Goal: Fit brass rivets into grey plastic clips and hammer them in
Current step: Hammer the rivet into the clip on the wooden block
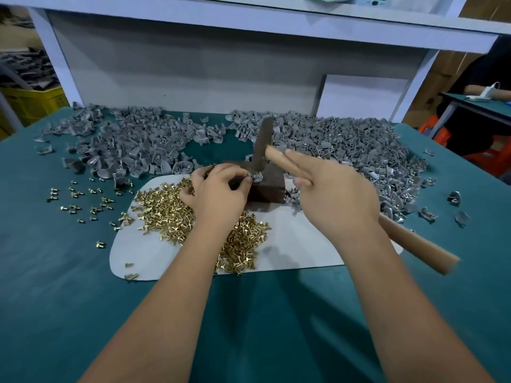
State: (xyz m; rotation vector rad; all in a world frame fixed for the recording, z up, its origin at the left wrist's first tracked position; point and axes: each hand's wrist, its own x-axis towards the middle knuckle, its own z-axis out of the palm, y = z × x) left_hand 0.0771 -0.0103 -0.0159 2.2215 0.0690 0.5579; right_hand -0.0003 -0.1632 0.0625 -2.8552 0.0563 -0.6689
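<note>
The left hand [218, 189] reached over the heap of brass rivets [177, 217] and pinched a grey plastic clip [255, 177] between thumb and fingertips, holding it on the top of a dark block [269, 186] that stood near the middle of the desk [55, 272]. A glint of brass showed in the clip, right under the hammer's head. The right hand [337, 197] gripped the wooden handle of a hammer [279, 158], fingers curled round it, forefinger stretched along the shaft. The hammer's dark metal head [262, 147] was blurred and stood on end, its lower face touching or just above the clip; I could not tell which. The butt of the handle stuck out behind the wrist toward the desk's right edge.

The rivets lay heaped on a white sheet [304, 244] spread on the green desk top, with the block on the sheet's far side. A scatter of loose rivets [83, 200] lay off the sheet toward the left edge. Along the far edge two broad piles of grey clips ran: one toward the far left corner [124, 142], a larger one toward the far right corner [345, 142], spilling down the right side past the right hand. A white frame and panel [193, 70] rose behind the far edge.
</note>
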